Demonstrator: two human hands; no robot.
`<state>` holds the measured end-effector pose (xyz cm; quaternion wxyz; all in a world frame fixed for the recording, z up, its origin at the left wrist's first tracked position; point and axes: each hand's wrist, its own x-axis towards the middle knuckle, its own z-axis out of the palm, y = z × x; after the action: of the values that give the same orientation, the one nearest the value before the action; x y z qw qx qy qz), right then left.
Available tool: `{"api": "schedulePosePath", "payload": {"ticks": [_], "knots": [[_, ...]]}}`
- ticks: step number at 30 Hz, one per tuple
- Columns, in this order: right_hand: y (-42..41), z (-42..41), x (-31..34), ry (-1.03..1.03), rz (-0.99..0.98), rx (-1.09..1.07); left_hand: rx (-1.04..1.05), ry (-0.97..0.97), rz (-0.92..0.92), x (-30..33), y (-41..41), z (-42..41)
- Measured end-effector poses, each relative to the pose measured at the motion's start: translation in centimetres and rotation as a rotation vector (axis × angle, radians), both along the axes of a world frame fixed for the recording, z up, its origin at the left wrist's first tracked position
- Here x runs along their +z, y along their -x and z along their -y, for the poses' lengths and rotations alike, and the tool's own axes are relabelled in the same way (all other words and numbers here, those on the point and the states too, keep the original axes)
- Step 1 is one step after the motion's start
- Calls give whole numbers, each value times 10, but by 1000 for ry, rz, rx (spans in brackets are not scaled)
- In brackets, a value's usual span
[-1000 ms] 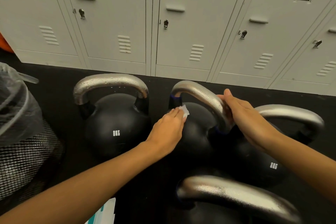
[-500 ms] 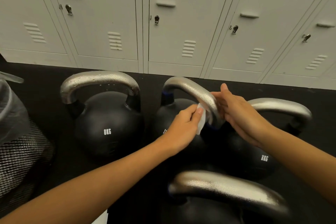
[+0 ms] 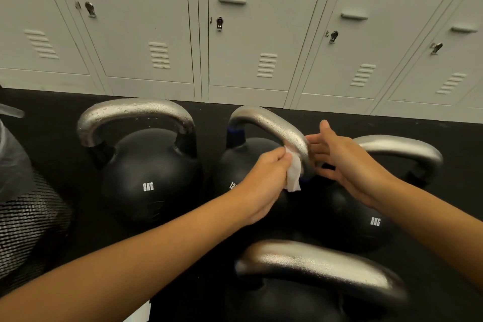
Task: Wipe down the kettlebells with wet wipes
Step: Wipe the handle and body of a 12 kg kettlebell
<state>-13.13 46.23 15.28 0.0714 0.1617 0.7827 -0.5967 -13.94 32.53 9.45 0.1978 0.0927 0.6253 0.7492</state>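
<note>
The head view looks down on four kettlebells standing on black flooring in front of a row of pale lockers [image 3: 146, 34]. The person's left hand [image 3: 264, 180] pinches a white wet wipe [image 3: 293, 174] between thumb and curled fingers and presses it against the right-hand side of the silver handle [image 3: 271, 125] of the middle kettlebell [image 3: 235, 165], the far one in the centre with blue bands at the handle roots. The right hand [image 3: 347, 162] is at the other side of that same handle, fingers fairly straight and spread, touching it rather than wrapped round it. Judging by this, the wiping is at the middle bell's handle; how much of its dark body has been done cannot be told. The left kettlebell [image 3: 149, 180], marked 8KG, shows droplets on its handle, which suggests it may already have been wiped. The right kettlebell [image 3: 366, 222], also marked 8KG and partly behind the right hand, and the near kettlebell [image 3: 321, 266], of which mostly the blurred handle shows, look as though they are still to do, though their state is unclear. Counted: four kettlebells, one wipe in use, two hands, and at the left edge one mesh bin [image 3: 23, 217] with a plastic liner.
</note>
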Motion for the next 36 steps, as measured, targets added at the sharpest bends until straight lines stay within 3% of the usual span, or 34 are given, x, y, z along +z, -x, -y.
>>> {"api": "schedulePosePath", "payload": {"ticks": [2, 6, 11, 16, 19, 24, 27, 31, 36], "knots": [[0, -1, 1, 5, 3, -4, 4, 23, -43, -5, -2, 2], [-1, -2, 3, 37, -11, 2, -31, 274, -256, -15, -11, 2], [-3, 2, 4, 45, 4, 9, 46, 65, -111, -3, -8, 1], [-3, 5, 5, 60, 3, -13, -52, 345, -335, -25, -11, 7], [-3, 4, 5, 73, 23, -14, -28, 288, -255, -18, -11, 7], [-3, 1, 6, 91, 12, -15, 54, -21, 11, 8, -8, 5], [-3, -1, 7, 94, 17, -10, 64, 36, -28, 2, -11, 7], [-2, 2, 6, 68, 20, 15, 28, 252, -160, -10, -9, 3], [-5, 3, 10, 46, -3, 66, -8, 252, -140, -1, -9, 12]]}}
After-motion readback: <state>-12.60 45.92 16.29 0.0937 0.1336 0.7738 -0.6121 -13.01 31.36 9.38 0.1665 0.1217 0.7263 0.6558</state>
